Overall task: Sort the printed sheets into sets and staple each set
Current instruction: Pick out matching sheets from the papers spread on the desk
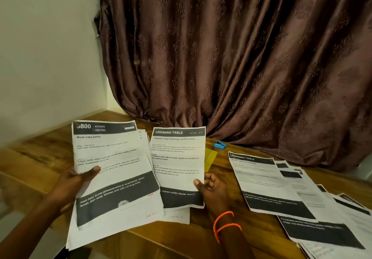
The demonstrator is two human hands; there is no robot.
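Observation:
My left hand (77,179) grips a stack of printed sheets (112,152) raised off the wooden table; its top page is headed "KITCHEN, Wash baby bottle". My right hand (211,186) pinches the right edge of a single sheet headed "DRESSING TABLE, Lipstick Tube Cleaning" (178,164), held upright beside the stack. More printed sheets (267,182) lie spread over the table at the right, the nearest headed "DRESSING TABLE". A small blue stapler (219,145) lies at the back of the table near the curtain.
The wooden table (40,154) meets a white wall on the left and a brown patterned curtain (241,57) behind. A yellow sheet (210,158) lies partly hidden behind the held page. Another white sheet (177,215) lies under my hands.

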